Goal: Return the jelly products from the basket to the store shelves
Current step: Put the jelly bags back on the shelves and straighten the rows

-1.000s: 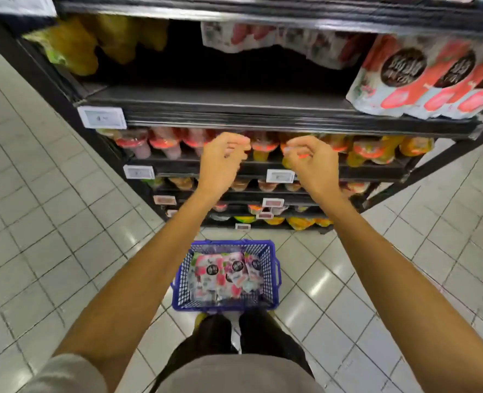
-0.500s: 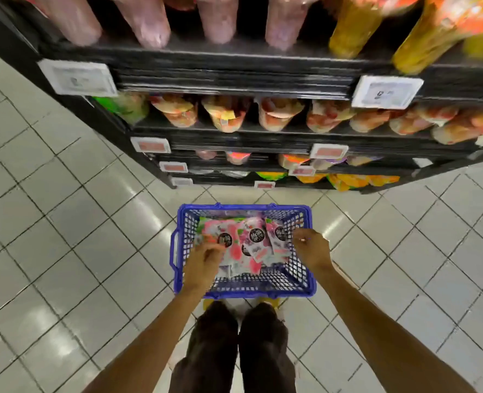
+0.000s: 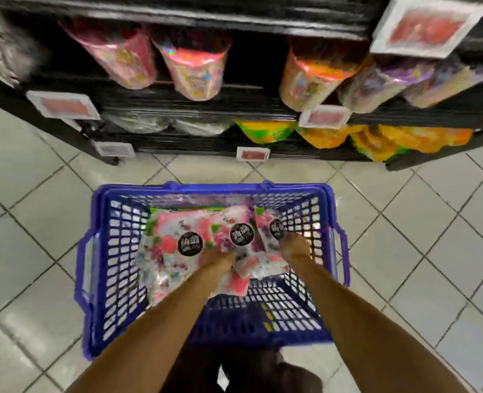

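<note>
Black shelves [image 3: 195, 109] across top, stocked with pink, orange and yellow jelly cups [image 3: 195, 72]. Grey tiled floor [image 3: 22, 222] below. Blue basket [image 3: 212, 190] standing on it, holding pink-and-white jelly packs [image 3: 172, 236]. Left grip [image 3: 217, 258] and right grip [image 3: 294, 246] down on packs; closure indiscernible through blur. Red price tags [image 3: 324, 118] and round black labels [image 3: 190, 244]: writing unreadable.

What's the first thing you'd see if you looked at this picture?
The bright blue basket on the tiled floor, right in the middle, with pink jelly packets piled inside. Both bare arms reach down into it, left hand and right hand among the packets. Above, colourful jelly cups line the black shelves.
</note>
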`<state>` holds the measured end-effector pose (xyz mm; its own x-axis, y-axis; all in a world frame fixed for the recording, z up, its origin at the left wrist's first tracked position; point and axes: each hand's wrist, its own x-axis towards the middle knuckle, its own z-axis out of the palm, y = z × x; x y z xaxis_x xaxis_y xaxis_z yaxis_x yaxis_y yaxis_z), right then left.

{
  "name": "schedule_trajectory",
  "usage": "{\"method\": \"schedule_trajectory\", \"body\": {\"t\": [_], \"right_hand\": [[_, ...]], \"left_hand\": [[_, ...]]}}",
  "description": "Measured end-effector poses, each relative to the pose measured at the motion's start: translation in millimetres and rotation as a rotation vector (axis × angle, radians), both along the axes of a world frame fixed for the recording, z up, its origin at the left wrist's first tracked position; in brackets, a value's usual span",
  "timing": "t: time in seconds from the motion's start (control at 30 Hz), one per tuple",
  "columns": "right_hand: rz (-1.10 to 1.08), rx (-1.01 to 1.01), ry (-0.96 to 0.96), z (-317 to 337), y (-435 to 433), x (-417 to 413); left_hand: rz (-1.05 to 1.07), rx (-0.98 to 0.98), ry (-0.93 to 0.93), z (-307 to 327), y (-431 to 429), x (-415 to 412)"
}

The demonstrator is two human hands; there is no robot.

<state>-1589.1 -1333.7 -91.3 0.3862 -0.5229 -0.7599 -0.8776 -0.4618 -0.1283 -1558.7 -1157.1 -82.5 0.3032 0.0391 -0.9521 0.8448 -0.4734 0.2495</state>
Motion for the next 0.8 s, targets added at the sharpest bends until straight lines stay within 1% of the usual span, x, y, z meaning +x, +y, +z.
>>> {"method": "schedule_trajectory", "body": {"t": [0.13,0.23,0.33,0.43,0.47,0.53,0.63,0.73,0.8], "right_hand": [[-0.172,0.06,-0.047,-41.2,4.9,-2.5],[-0.251,0.072,-0.03,-53.1,11.6,3.2],[-0.447,0.285,-0.046,-54.1,13.0,4.3],[-0.577,0.376,0.02,-37.3,8.9,-5.4],[-0.596,0.381,0.015,-28.5,9.1,-8.3],[-0.605,0.41,-0.058,-0.8,11.9,-13.8],[-0.622,0.559,-0.203,61.8,19.2,-23.0],[-0.649,0.66,-0.361,139.8,23.8,-27.7],[-0.644,0.672,-0.438,196.1,27.4,-28.0]], "left_hand": [[0.092,-0.046,0.103,-30.0,-14.2,8.4],[0.188,-0.056,0.096,-30.6,-21.5,13.4],[0.26,0.019,0.054,-20.6,-28.4,12.3],[0.178,0.035,0.035,-15.1,-25.4,8.0],[0.169,0.009,0.02,-11.4,-21.4,6.7],[0.201,-0.116,0.006,5.1,-11.3,3.4],[0.19,-0.264,-0.039,50.3,14.0,-0.3],[0.147,-0.319,-0.072,117.3,44.4,3.1],[0.191,-0.295,-0.132,168.7,58.1,9.6]]}}
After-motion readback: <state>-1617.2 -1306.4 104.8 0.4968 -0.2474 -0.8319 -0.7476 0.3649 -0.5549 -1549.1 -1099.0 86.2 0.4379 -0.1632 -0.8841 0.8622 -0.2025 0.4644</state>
